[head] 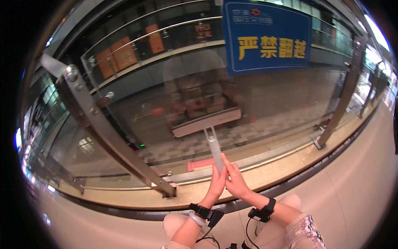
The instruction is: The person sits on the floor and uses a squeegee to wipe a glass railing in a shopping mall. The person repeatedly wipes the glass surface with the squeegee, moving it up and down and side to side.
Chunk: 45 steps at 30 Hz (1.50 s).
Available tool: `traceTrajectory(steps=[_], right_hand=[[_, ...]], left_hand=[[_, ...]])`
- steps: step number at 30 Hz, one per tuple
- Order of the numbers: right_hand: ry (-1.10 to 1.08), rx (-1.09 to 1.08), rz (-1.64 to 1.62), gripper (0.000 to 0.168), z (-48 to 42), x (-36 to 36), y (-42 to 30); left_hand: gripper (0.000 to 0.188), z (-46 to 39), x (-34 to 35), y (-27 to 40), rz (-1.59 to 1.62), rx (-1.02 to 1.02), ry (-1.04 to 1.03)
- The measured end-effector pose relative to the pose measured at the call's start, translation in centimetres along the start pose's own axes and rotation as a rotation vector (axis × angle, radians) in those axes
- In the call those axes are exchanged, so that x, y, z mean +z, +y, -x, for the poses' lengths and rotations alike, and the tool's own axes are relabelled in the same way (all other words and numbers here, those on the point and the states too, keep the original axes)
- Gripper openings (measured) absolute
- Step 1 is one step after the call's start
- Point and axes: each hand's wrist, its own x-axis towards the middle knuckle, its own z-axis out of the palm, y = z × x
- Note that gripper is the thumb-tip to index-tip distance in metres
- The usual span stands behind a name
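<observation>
Both of my hands grip the grey handle of a window squeegee (214, 146) near its lower end. My left hand (217, 182) wraps the handle from the left, and my right hand (235, 180) meets it from the right, one finger extended along the handle. The squeegee's wide pale head (208, 123) lies tilted across the glass panel (279, 102), its right end higher than its left. A dark blade edge runs along the top of the head. Faint reflections show in the glass around it.
Metal posts (115, 140) (340, 99) flank the panel. A blue sign (267, 37) with yellow writing hangs at its upper right. Below runs a beige stone ledge (279, 183) above the tiled floor (311, 211). Cables trail from black wrist straps (205, 213). A pink object (200, 164) shows near the ledge.
</observation>
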Motion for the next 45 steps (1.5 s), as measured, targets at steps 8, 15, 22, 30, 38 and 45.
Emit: traceTrajectory(steps=[8,15,22,30,38,45], right_hand=[[0.097,-0.111,0.502,0.062,-0.9,-2.0,1.5],[0.067,-0.027,0.179,0.044,-1.1,-2.8,-0.7],[0.066,-0.061,0.155,0.029,-0.9,-3.7,-1.2],[0.053,-0.139,0.208,0.019,-1.1,-2.5,0.2],[0.098,-0.193,0.239,0.018,-1.1,-3.2,-0.2],[0.092,-0.230,0.251,0.015,-0.4,-3.6,-1.1]], left_hand=[[0.026,2.1,-0.2,-1.8,-0.073,-0.306,0.190],[0.061,-1.9,-2.1,7.6,-0.066,0.168,0.364],[0.061,-6.7,-2.7,20.9,-0.205,0.346,0.359],[0.063,1.2,-3.1,5.0,-0.369,0.127,0.388],[0.056,-5.0,-3.9,20.1,-0.470,0.399,0.431],[0.055,-7.6,-4.9,25.9,-0.426,0.445,0.505]])
